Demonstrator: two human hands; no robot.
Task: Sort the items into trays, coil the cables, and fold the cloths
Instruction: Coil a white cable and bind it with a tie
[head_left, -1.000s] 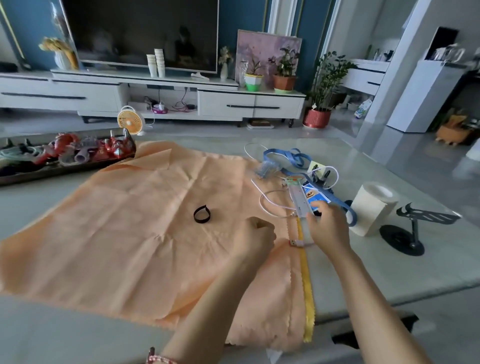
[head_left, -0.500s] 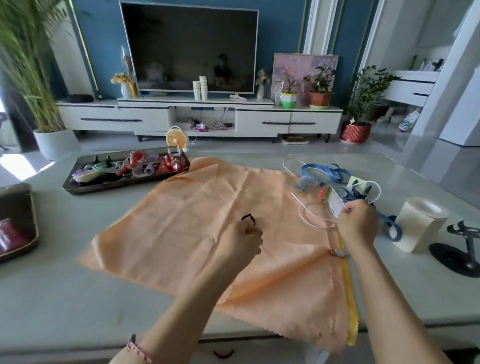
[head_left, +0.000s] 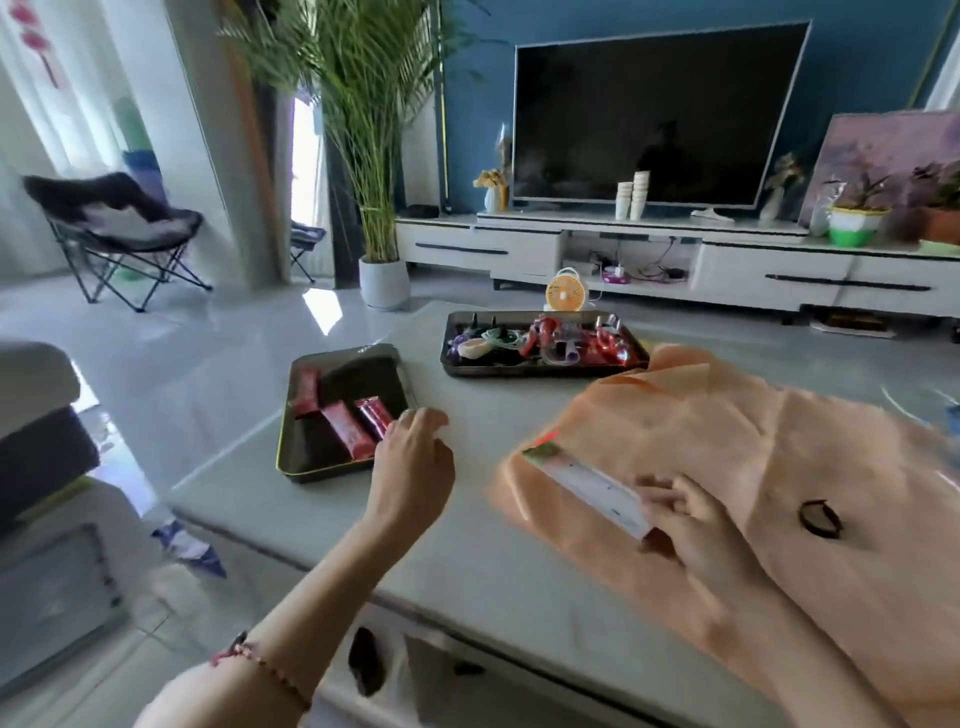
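Peach-orange cloth (head_left: 727, 426) spread on a pale grey counter (head_left: 467, 545), right hand (head_left: 685, 514) above the cloth's left part pinching a long white flat packet (head_left: 587, 483), left hand (head_left: 413, 457) left of the cloth, fingers relaxed and empty, beside a dark metal tray (head_left: 332, 470) of red sachets (head_left: 345, 428)

My counter (head_left: 483, 561) is a pale, glossy slab. Close to its left edge sits a dark tray (head_left: 332, 474) with red packets (head_left: 347, 432) in it, and toward the far edge a second dark tray (head_left: 540, 372) is heaped with cables (head_left: 501, 339) and small bits. The peach cloth (head_left: 727, 441) covers the right side, one corner right up against that far tray.
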